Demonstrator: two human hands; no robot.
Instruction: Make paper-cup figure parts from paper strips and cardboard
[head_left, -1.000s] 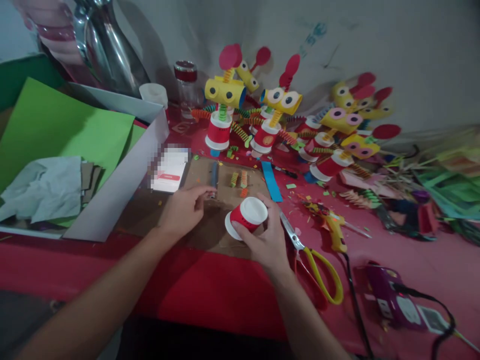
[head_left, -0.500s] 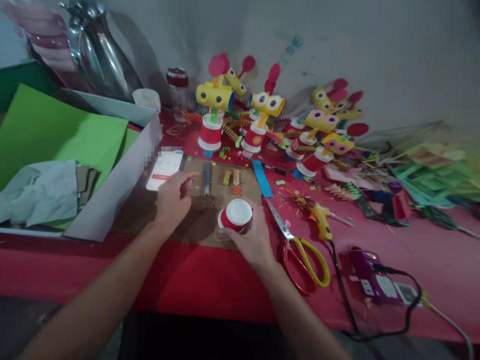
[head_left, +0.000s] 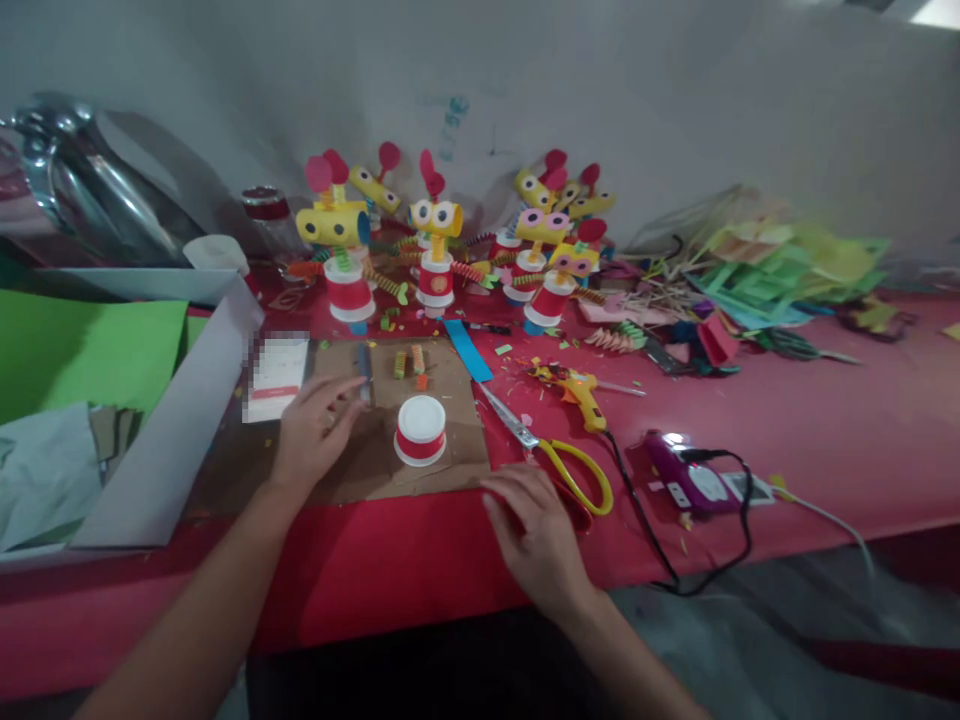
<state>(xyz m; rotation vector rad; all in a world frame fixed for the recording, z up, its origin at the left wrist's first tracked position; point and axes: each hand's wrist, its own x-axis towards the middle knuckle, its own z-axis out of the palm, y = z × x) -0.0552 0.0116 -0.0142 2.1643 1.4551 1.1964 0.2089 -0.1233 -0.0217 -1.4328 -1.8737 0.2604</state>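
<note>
A red paper cup (head_left: 421,446) with white rims stands upside down on the brown cardboard (head_left: 450,465), touched by neither hand. To its left, my left hand (head_left: 316,425) has its fingers loosely apart, with the tips beside a dark blue stick-like piece (head_left: 363,362); whether they touch it I cannot tell. My right hand (head_left: 534,530) is open over the table's front part, close to the handles of the scissors (head_left: 559,455). Small folded paper springs (head_left: 409,361) and a blue paper strip (head_left: 468,350) lie behind the cup.
Several finished cup figures (head_left: 435,270) line the back by the wall. A yellow glue gun (head_left: 583,398) lies right of the scissors, wired to a purple power socket (head_left: 690,475). The white box (head_left: 172,450) holds green paper; a phone (head_left: 277,378) lies beside it.
My right hand has let go of the red cup, which now stands on the cardboard, and has drawn back toward the right front. The view has swung to the right.
</note>
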